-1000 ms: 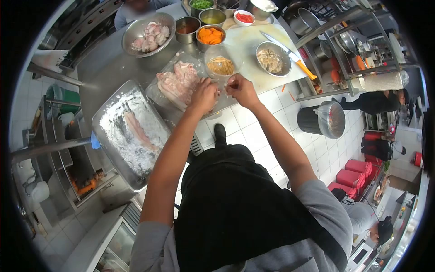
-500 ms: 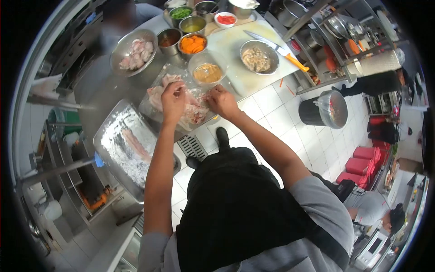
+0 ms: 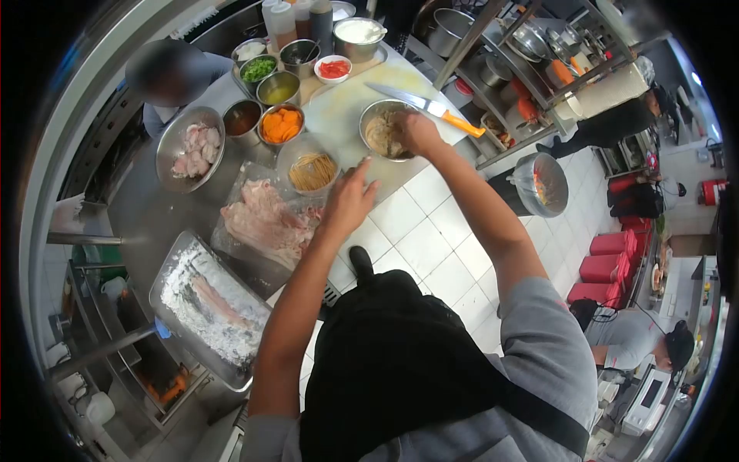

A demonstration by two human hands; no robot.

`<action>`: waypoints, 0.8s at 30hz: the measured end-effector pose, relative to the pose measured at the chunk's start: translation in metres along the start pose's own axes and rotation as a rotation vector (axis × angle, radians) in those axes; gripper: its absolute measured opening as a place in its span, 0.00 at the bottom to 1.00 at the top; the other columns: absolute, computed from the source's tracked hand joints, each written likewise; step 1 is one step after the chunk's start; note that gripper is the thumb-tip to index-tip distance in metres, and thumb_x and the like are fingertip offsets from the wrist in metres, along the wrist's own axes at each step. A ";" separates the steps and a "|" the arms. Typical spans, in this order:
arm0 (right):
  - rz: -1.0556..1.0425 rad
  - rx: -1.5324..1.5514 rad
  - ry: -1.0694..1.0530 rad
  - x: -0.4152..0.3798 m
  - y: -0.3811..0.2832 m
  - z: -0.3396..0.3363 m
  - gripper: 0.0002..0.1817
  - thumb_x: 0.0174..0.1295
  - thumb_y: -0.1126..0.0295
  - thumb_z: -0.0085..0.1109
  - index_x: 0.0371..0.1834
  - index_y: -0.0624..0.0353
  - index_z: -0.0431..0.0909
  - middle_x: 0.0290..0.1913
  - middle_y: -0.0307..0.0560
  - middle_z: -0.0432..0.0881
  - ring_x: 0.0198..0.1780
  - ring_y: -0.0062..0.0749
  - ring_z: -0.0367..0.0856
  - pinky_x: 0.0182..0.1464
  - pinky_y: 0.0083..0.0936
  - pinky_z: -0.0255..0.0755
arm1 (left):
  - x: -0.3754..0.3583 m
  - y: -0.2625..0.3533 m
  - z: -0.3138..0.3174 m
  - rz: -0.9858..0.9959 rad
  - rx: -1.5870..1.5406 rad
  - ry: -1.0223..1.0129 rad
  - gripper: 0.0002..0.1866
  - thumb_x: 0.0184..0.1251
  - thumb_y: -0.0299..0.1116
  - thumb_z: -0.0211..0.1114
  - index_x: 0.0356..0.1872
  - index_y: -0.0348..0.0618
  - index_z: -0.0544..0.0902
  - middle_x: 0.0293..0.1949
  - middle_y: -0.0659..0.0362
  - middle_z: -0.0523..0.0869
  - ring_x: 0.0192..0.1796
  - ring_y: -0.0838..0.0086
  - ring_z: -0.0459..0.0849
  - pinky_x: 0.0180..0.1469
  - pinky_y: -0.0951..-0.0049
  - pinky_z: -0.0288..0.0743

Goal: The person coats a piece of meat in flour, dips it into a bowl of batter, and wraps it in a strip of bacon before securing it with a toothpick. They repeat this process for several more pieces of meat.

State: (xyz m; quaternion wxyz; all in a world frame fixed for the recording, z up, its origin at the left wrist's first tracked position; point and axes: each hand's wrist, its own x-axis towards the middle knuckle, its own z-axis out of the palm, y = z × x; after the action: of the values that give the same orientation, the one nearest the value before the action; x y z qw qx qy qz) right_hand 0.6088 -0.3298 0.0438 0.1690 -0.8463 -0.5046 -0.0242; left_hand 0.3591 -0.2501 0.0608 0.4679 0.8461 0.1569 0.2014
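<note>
- Board (image 3: 339,115): pale, on the worktop (image 3: 138,202), ahead of the person.
- Bowl (image 3: 364,140): metal, on the board's right half, with a lumpy tan mix (image 3: 377,131) inside.
- Right hand (image 3: 419,132): over the board, reaching into the bowl; its fingertips are hidden, so I cannot tell whether they are apart or pinched on some of the mix.
- Left hand (image 3: 350,204): raised near the board's near left corner, palm down, thumb spread apart from the fingers.
- Knife (image 3: 419,100): flat on the board, just beyond the bowl, its orange handle toward the board's right edge.
- Meat (image 3: 269,219): a pale pink sheet spread on plastic (image 3: 222,239), left of the board and nearer the person.
- Tub (image 3: 286,150): clear, at the board's left edge, holding thin wooden picks (image 3: 313,171).
- Orange slices (image 3: 280,125): in a metal pot, left of the board.
- Red strips (image 3: 333,69): in a white dish at the board's far left.
- Basin (image 3: 165,162): metal, well left of the board, holding raw chunks (image 3: 198,150).
- Tray (image 3: 202,358): farthest left and nearest the person from the board, with white powder and a pink strip (image 3: 215,300).
</note>
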 end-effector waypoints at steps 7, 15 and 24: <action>0.065 -0.012 -0.073 0.001 0.001 0.024 0.20 0.49 0.68 0.66 0.48 0.56 0.79 0.48 0.57 0.82 0.50 0.55 0.84 0.53 0.46 0.79 | 0.053 -0.031 0.047 0.069 0.253 0.016 0.18 0.67 0.35 0.67 0.53 0.33 0.82 0.42 0.42 0.86 0.45 0.45 0.85 0.46 0.50 0.80; 0.014 0.428 0.227 -0.009 -0.013 -0.015 0.12 0.60 0.75 0.68 0.46 0.61 0.80 0.29 0.48 0.83 0.28 0.28 0.80 0.33 0.26 0.74 | 0.025 -0.025 0.036 -0.025 0.249 0.065 0.22 0.65 0.32 0.66 0.60 0.42 0.77 0.34 0.43 0.87 0.38 0.47 0.87 0.41 0.51 0.81; -0.625 0.833 -0.481 -0.099 -0.293 0.010 0.17 0.54 0.83 0.63 0.48 0.58 0.80 0.43 0.47 0.78 0.41 0.37 0.82 0.43 0.31 0.78 | -0.276 -0.071 -0.170 -0.562 0.210 0.635 0.12 0.60 0.25 0.70 0.45 0.38 0.85 0.35 0.49 0.86 0.34 0.59 0.86 0.39 0.64 0.80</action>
State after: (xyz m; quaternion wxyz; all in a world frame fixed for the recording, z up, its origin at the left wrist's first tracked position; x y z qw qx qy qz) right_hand 0.3062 -0.2829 0.0900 0.3534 -0.5006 -0.7221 0.3210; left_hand 0.0305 -0.2150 0.0287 0.3443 0.7096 0.5369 0.2995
